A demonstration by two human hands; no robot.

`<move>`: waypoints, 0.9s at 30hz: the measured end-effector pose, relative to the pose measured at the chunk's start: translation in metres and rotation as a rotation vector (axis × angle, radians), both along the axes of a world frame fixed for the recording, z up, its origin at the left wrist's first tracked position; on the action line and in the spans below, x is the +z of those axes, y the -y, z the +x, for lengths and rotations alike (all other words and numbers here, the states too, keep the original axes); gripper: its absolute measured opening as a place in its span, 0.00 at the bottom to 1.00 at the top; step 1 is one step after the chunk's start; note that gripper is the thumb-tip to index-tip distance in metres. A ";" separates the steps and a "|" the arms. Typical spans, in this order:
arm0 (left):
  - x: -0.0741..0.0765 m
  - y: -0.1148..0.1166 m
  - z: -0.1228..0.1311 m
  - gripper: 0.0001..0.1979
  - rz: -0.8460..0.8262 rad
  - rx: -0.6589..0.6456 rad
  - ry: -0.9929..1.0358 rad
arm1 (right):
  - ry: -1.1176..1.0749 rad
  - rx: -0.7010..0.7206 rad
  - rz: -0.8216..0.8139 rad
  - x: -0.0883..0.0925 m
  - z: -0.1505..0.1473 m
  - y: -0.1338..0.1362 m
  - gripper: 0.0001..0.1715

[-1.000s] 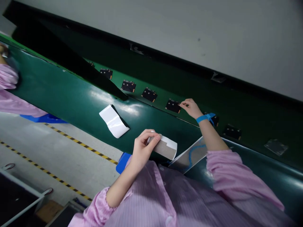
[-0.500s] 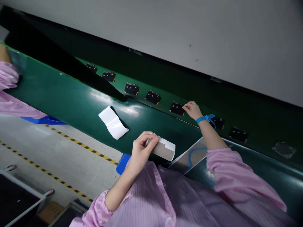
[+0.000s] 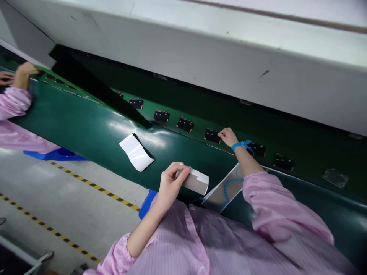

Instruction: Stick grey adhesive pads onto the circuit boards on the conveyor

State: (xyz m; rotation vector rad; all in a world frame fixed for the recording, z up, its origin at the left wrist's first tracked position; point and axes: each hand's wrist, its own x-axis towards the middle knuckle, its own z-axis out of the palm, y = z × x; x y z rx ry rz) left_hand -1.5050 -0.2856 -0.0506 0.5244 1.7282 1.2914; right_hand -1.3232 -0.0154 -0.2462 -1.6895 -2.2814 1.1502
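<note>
Green conveyor belt (image 3: 304, 156) runs diagonally under a pale grey housing (image 3: 229, 57), carrying a spaced row of small black circuit boards (image 3: 185, 124).

- Right hand (image 3: 228, 136): reaches out over the belt, fingers curled, tips at the right edge of one black board (image 3: 212, 136). The board lies flat on the belt. Can't tell whether it's pinched or only touched.
- Blue wrist strap (image 3: 242, 145) is on that wrist. Its coiled cord (image 3: 226, 189) runs down across a pale panel (image 3: 218, 194) at the near edge of the worktop (image 3: 80, 122).
- Left hand (image 3: 170, 185): closed on a grey card (image 3: 196, 180) with a white end, thumb on top, fingers underneath. The card is held in the air just off the near edge of the worktop, close to the body.
- White sheet (image 3: 136, 152) lies loose on the glossy dark green worktop, slightly curled, well apart from both hands.
- Both arms are in pink striped sleeves.
- Far left: a co-worker's hand (image 3: 24, 70) in a pink sleeve is at the same belt.
- Below: grey floor (image 3: 71, 191) with yellow-black hazard tape (image 3: 94, 189).
</note>
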 end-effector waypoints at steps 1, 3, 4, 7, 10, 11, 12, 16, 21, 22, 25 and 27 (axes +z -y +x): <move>0.001 0.002 0.002 0.12 0.001 0.000 -0.005 | -0.004 -0.012 -0.003 0.002 0.001 0.000 0.10; 0.003 0.005 0.004 0.13 0.001 0.001 -0.008 | -0.022 -0.042 -0.003 0.008 0.002 0.000 0.11; 0.005 0.006 0.006 0.13 0.001 0.003 -0.007 | -0.036 -0.061 -0.002 0.012 0.003 -0.001 0.11; 0.010 0.010 0.009 0.13 0.009 0.004 -0.005 | -0.094 -0.133 0.007 0.029 0.007 -0.003 0.11; 0.013 0.013 0.012 0.13 0.027 0.003 -0.017 | -0.177 -0.194 0.041 0.059 0.008 0.011 0.14; 0.013 0.013 0.013 0.12 0.032 0.000 -0.019 | -0.207 -0.199 0.055 0.072 0.006 0.023 0.15; 0.013 0.012 0.014 0.12 0.037 -0.006 -0.017 | -0.237 -0.192 0.065 0.085 0.004 0.038 0.16; 0.012 0.006 0.020 0.09 0.089 -0.041 -0.002 | -0.476 0.034 0.073 0.147 -0.010 0.120 0.17; 0.014 0.001 0.025 0.06 0.127 -0.096 0.002 | -0.636 0.189 0.047 0.198 -0.021 0.171 0.10; 0.015 0.000 0.026 0.06 0.129 -0.107 0.000 | -0.629 0.192 0.045 0.200 -0.021 0.172 0.10; 0.015 -0.001 0.026 0.06 0.133 -0.125 -0.004 | -0.592 0.224 0.021 0.197 -0.021 0.167 0.10; 0.012 -0.002 0.025 0.06 0.134 -0.124 -0.009 | -0.586 0.249 0.005 0.192 -0.022 0.164 0.10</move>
